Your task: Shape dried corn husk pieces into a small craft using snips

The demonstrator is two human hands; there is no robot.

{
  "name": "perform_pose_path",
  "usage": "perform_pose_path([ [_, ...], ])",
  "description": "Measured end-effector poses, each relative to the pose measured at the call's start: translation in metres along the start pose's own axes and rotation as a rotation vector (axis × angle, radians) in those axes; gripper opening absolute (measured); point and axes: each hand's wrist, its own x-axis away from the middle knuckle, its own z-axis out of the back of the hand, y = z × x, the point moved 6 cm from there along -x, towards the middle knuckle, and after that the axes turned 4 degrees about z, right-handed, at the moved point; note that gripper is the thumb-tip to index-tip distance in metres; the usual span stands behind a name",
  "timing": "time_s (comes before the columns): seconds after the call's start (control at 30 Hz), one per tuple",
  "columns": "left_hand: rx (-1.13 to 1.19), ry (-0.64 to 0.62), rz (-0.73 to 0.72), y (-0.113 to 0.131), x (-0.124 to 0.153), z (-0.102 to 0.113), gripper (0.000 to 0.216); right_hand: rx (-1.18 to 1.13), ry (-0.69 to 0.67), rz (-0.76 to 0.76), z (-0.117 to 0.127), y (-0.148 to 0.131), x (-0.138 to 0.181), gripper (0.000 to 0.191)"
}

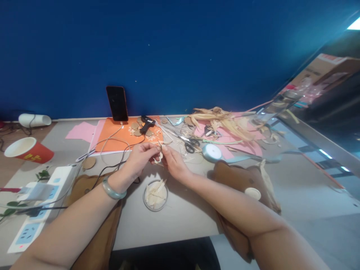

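Note:
My left hand (140,159) and my right hand (173,162) meet over the grey table (180,217), fingertips pinched together on a small pale husk piece (160,154). A green bangle (112,190) rings my left wrist. Just below the hands stands a small round dish (155,195) filled with cut pale husk strips. A brown bag (242,180) lies under my right forearm.
Scissors (190,144), a light blue ribbon roll (212,152), a black glue gun (146,123) on orange paper (112,137), a heap of dried husks (222,120) and a phone (117,103) leaning on the blue wall. At left: red cup (26,150), power strips (42,198).

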Motion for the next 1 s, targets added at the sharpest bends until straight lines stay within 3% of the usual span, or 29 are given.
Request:
perform_pose_path([
  [0.7, 0.038, 0.007, 0.001, 0.004, 0.001, 0.001, 0.031, -0.155, 0.029, -0.041, -0.001, -0.001, -0.001, 0.048],
  [1.0, 0.059, 0.167, -0.13, 0.018, 0.003, 0.014, 0.026, -0.275, 0.047, -0.089, -0.001, -0.001, -0.001, 0.049],
])
